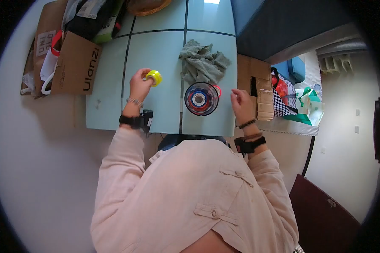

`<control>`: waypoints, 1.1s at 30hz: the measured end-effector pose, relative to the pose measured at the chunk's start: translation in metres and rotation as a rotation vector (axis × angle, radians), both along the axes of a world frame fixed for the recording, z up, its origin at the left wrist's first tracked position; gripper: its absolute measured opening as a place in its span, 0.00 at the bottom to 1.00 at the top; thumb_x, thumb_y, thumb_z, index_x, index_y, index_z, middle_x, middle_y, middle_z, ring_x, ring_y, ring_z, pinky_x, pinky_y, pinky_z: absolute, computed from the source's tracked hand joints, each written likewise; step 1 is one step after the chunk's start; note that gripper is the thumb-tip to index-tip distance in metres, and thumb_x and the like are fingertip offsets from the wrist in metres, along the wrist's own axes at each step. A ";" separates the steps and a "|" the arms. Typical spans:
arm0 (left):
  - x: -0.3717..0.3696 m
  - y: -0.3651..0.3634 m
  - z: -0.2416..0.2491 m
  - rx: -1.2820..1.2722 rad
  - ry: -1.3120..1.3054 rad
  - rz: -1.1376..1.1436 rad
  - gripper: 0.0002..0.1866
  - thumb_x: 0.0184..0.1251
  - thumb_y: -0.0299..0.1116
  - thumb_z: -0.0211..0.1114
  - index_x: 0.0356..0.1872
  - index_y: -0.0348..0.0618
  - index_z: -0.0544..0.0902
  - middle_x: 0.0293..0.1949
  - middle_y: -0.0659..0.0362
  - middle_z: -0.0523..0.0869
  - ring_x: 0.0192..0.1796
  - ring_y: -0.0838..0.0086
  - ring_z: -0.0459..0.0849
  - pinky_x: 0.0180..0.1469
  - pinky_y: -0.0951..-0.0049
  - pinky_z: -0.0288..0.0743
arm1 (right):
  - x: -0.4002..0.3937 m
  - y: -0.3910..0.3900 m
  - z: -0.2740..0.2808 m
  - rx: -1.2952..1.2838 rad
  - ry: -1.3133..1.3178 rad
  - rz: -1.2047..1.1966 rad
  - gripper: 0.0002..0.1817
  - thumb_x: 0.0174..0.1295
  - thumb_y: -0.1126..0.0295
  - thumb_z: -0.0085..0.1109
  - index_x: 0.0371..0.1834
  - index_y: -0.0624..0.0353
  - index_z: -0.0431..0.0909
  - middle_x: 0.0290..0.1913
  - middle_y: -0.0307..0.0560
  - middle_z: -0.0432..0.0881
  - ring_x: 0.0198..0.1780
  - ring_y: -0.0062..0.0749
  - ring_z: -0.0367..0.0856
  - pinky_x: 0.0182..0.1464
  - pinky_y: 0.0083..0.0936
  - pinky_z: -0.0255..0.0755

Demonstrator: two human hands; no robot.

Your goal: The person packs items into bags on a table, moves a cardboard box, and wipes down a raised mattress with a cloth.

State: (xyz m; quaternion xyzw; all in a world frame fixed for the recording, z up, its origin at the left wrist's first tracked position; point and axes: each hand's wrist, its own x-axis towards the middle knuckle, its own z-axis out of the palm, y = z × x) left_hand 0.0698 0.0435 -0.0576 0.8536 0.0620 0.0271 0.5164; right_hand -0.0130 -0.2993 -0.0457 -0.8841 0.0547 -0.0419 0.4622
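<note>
The left hand [139, 81] is pinching the yellow roll [156, 78], left of centre frame, over the glossy table [160, 52]. A light, even grip on its rim should be serving well. The right hand [241, 101] is curling loosely right of the clear, round bowl [189, 106] at centre; I can't tell whether it's gripping anything. Above the bowl, a rumpled, grey-green cloth [204, 62] is lying.

Wicker basket [148, 6]: running off the top edge!
Red piece [219, 90]: hiding partly behind the round container [201, 114]!
</note>
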 end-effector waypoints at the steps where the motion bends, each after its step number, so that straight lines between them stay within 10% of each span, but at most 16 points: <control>1: -0.006 -0.002 0.015 0.005 -0.002 -0.008 0.15 0.47 0.24 0.62 0.40 0.39 0.78 0.36 0.53 0.82 0.38 0.68 0.82 0.42 0.71 0.76 | -0.006 -0.006 0.002 0.054 -0.057 -0.051 0.09 0.56 0.71 0.53 0.39 0.61 0.76 0.35 0.48 0.76 0.32 0.28 0.76 0.34 0.22 0.70; 3: -0.020 -0.004 0.053 -0.427 -0.040 -0.122 0.16 0.51 0.18 0.60 0.44 0.37 0.77 0.38 0.55 0.81 0.41 0.73 0.80 0.43 0.72 0.77 | -0.014 -0.019 0.005 0.108 -0.091 -0.102 0.10 0.56 0.71 0.53 0.40 0.61 0.75 0.35 0.47 0.76 0.32 0.27 0.75 0.34 0.20 0.70; 12: -0.061 -0.059 0.148 -0.515 -0.175 -0.689 0.19 0.57 0.21 0.57 0.52 0.39 0.71 0.39 0.53 0.81 0.39 0.74 0.81 0.41 0.76 0.77 | -0.037 0.076 0.154 0.272 -0.347 0.390 0.29 0.41 0.76 0.66 0.51 0.59 0.70 0.47 0.47 0.74 0.39 0.29 0.77 0.38 0.20 0.73; 19: -0.101 -0.068 0.173 -0.633 0.242 -0.770 0.29 0.54 0.17 0.56 0.59 0.40 0.60 0.37 0.52 0.81 0.40 0.75 0.80 0.42 0.78 0.74 | -0.059 0.100 0.144 0.163 -0.436 0.571 0.32 0.37 0.72 0.68 0.51 0.54 0.69 0.49 0.46 0.72 0.41 0.42 0.77 0.39 0.26 0.74; 28: -0.114 -0.067 0.160 -0.504 0.373 -1.051 0.34 0.54 0.20 0.59 0.63 0.41 0.55 0.45 0.52 0.77 0.46 0.77 0.77 0.46 0.78 0.71 | -0.082 0.101 0.143 0.040 -0.395 0.631 0.28 0.36 0.72 0.69 0.46 0.54 0.70 0.42 0.44 0.72 0.34 0.34 0.77 0.33 0.22 0.74; 33: -0.111 -0.072 0.168 -0.932 0.447 -0.821 0.36 0.53 0.24 0.63 0.62 0.39 0.55 0.49 0.51 0.75 0.47 0.72 0.77 0.51 0.74 0.71 | -0.079 0.082 0.139 0.218 -0.358 0.373 0.30 0.36 0.72 0.69 0.47 0.55 0.68 0.44 0.49 0.70 0.35 0.42 0.77 0.33 0.27 0.75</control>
